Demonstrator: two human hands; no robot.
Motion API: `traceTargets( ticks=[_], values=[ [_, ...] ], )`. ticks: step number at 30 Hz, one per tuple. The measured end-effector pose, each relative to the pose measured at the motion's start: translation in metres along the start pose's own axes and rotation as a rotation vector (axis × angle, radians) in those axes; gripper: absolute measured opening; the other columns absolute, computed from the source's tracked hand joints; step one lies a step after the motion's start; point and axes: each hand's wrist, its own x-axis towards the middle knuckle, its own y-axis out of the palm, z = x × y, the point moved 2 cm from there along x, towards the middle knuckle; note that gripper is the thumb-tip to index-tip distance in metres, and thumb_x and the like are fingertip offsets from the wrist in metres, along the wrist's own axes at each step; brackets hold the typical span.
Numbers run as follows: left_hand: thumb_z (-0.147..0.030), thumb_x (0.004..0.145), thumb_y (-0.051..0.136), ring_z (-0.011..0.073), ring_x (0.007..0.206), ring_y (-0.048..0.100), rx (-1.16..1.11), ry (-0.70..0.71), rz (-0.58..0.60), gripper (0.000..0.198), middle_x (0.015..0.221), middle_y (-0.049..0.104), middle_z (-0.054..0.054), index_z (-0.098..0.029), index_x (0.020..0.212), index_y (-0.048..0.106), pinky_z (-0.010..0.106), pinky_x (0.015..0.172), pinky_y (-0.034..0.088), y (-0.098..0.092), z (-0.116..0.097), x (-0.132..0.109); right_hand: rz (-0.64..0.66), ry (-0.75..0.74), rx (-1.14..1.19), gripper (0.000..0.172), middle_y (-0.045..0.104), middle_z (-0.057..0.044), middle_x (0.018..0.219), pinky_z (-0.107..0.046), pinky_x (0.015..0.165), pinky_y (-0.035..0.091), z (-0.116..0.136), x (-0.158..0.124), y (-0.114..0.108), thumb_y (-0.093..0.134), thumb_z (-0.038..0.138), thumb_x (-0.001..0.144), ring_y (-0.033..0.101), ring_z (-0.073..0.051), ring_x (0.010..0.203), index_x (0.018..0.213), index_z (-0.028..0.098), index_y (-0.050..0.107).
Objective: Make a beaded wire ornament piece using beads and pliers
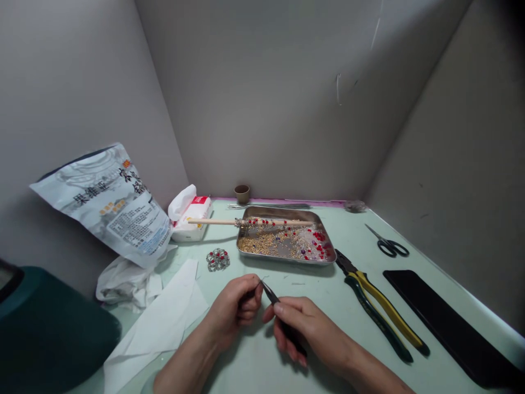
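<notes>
Low over the tabletop (328, 298), before the bead tray (287, 261), the right hand (311, 328) grips slim dark pliers (271, 294), their tip meeting the left hand (233, 309), whose fingers pinch shut on something too small to tell.

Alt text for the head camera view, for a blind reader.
Two hands meet over a pale green table: the right hand holds a slim dark tool, its tip at the pinching left hand. Behind lie a metal tray of beads, yellow-handled pliers and scissors.
</notes>
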Motion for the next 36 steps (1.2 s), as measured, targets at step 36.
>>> traceTargets(
  ticks=[36],
  values=[
    [-0.04,0.09,0.04,0.0154,0.068,0.047,0.795,0.431,-0.169,0.031,0.068,0.053,0.001,-0.017,0.075,0.056,0.027,0.067,0.035,0.0,-0.012,-0.005,-0.169,-0.153,-0.42,0.04,0.045,0.003,0.056,-0.021,0.049,0.029,0.002,-0.001,-0.008,0.04,0.043,0.094,0.04,-0.008,0.051,0.073,0.014,0.058]
  ],
)
